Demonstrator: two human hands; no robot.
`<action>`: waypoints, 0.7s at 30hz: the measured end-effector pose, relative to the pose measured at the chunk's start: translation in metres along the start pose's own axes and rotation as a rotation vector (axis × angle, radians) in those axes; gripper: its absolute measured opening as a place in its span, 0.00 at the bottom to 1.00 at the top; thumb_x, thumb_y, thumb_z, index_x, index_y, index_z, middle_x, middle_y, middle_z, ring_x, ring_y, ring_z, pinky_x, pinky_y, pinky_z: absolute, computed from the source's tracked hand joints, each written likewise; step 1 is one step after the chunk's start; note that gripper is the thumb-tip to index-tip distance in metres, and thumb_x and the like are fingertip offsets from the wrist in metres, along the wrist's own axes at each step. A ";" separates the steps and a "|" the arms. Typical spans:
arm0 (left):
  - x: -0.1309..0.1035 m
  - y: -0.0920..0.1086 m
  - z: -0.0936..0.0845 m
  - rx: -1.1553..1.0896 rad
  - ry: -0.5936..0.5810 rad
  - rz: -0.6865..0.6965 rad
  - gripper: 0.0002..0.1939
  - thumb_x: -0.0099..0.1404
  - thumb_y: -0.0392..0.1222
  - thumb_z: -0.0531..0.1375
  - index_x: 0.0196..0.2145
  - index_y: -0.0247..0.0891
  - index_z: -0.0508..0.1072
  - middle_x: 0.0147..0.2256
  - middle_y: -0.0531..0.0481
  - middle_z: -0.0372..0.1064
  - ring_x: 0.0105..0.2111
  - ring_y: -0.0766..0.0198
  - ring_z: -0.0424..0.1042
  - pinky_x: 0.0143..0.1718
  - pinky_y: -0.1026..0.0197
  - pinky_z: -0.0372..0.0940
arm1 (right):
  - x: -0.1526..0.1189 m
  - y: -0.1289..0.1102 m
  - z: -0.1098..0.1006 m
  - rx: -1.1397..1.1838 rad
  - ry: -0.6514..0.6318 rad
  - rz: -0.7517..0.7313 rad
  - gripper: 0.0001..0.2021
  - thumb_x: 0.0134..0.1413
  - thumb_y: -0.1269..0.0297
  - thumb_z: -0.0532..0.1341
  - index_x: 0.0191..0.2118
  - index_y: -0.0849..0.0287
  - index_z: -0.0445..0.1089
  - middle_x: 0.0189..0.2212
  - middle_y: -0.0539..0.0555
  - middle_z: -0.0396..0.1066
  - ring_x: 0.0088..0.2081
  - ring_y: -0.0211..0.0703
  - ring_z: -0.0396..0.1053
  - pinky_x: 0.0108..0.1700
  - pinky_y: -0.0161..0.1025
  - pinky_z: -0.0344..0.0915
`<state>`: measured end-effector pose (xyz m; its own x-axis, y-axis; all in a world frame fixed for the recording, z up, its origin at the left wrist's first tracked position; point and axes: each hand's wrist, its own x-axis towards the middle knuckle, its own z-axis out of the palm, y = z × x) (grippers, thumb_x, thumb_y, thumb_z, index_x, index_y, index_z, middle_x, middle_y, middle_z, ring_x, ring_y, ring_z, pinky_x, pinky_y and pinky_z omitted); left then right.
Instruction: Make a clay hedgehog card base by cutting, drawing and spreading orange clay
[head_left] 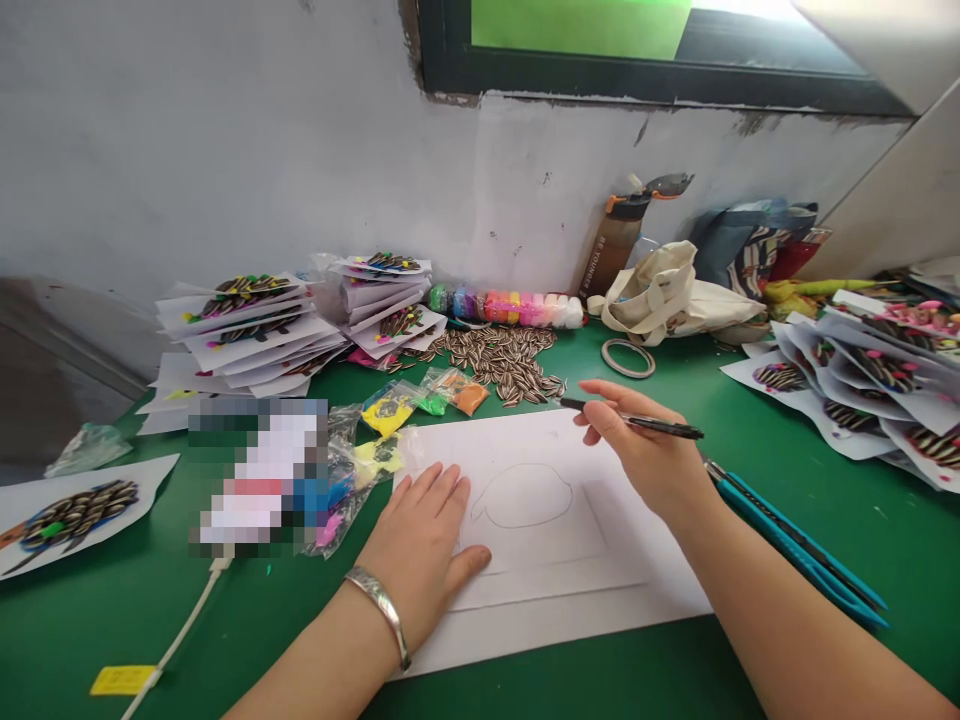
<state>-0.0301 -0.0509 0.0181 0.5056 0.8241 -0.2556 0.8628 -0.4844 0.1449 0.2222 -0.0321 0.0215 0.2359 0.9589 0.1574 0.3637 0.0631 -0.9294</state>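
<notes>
White paper [540,590] lies on the green table, with a thin rounded outline [525,497] drawn on it, pointed at its lower left. My left hand [424,545], a silver bracelet at its wrist, rests flat on the sheet's left side with its fingers apart. Above the upper right of the paper, my right hand [645,445] grips a black pen [664,427] between thumb and fingers. The pen's tip end points left, toward a pile of striped seeds [510,360] behind the paper.
Paper stacks with seed pictures stand at left [247,335] and right [862,375]. Clay packets [386,410], a tape roll [628,358], a cloth bag [667,300] and a bottle [611,245] lie or stand behind. Teal scissors [810,555] lie beside my right forearm; a cable [184,635] runs at left.
</notes>
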 end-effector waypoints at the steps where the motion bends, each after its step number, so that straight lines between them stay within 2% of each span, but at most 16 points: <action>1: 0.000 0.000 0.000 0.004 0.003 0.001 0.32 0.63 0.53 0.53 0.60 0.32 0.58 0.62 0.41 0.49 0.62 0.46 0.46 0.61 0.41 0.46 | 0.003 0.004 -0.003 -0.046 -0.008 -0.033 0.17 0.54 0.55 0.59 0.47 0.55 0.70 0.31 0.53 0.73 0.31 0.43 0.71 0.33 0.39 0.67; 6: 0.000 -0.001 0.002 0.022 0.021 0.006 0.32 0.63 0.54 0.51 0.60 0.34 0.58 0.62 0.42 0.49 0.62 0.47 0.46 0.61 0.42 0.46 | 0.015 0.026 -0.016 -0.467 -0.129 -0.332 0.15 0.58 0.60 0.54 0.49 0.55 0.70 0.41 0.56 0.72 0.40 0.47 0.70 0.43 0.44 0.65; 8: 0.001 -0.001 0.002 0.027 0.027 0.008 0.32 0.63 0.54 0.51 0.60 0.34 0.59 0.62 0.42 0.50 0.62 0.47 0.47 0.61 0.42 0.47 | 0.020 0.030 -0.025 -0.583 -0.161 -0.379 0.16 0.58 0.62 0.53 0.49 0.56 0.69 0.42 0.57 0.72 0.42 0.49 0.69 0.44 0.45 0.65; 10: 0.001 -0.001 0.002 0.028 0.032 0.008 0.32 0.63 0.53 0.52 0.60 0.34 0.59 0.62 0.42 0.50 0.62 0.47 0.47 0.60 0.42 0.47 | 0.022 0.028 -0.031 -0.586 -0.167 -0.388 0.15 0.58 0.62 0.54 0.49 0.56 0.70 0.42 0.58 0.72 0.43 0.49 0.69 0.44 0.45 0.64; 13: 0.001 -0.001 0.002 0.027 0.031 0.005 0.32 0.63 0.54 0.52 0.60 0.34 0.59 0.62 0.42 0.50 0.62 0.47 0.47 0.60 0.42 0.47 | 0.016 0.015 -0.030 -0.403 -0.149 -0.300 0.13 0.55 0.60 0.57 0.44 0.55 0.72 0.39 0.55 0.73 0.39 0.46 0.69 0.41 0.40 0.65; 15: 0.001 -0.001 0.002 0.028 0.028 0.008 0.32 0.63 0.54 0.52 0.60 0.33 0.59 0.62 0.42 0.50 0.62 0.47 0.47 0.60 0.42 0.47 | 0.001 0.004 -0.020 -0.261 -0.151 -0.145 0.09 0.53 0.59 0.58 0.37 0.55 0.72 0.31 0.51 0.73 0.33 0.42 0.69 0.34 0.37 0.65; 17: 0.001 -0.001 0.002 0.030 0.028 0.010 0.32 0.63 0.54 0.52 0.60 0.33 0.59 0.62 0.41 0.50 0.62 0.47 0.47 0.60 0.41 0.47 | -0.020 -0.005 -0.008 -0.134 -0.239 -0.031 0.08 0.54 0.61 0.56 0.33 0.56 0.71 0.25 0.49 0.71 0.29 0.40 0.67 0.31 0.35 0.63; 21: 0.002 -0.001 0.003 0.028 0.034 0.010 0.32 0.63 0.54 0.51 0.60 0.32 0.59 0.62 0.40 0.50 0.62 0.46 0.47 0.60 0.41 0.47 | -0.061 -0.007 0.007 -0.099 -0.398 0.056 0.05 0.51 0.68 0.56 0.31 0.57 0.69 0.24 0.47 0.69 0.27 0.37 0.64 0.29 0.33 0.60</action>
<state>-0.0298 -0.0494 0.0148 0.5144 0.8285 -0.2211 0.8575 -0.5003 0.1204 0.1989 -0.0891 0.0159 -0.1022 0.9934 -0.0523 0.4494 -0.0008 -0.8933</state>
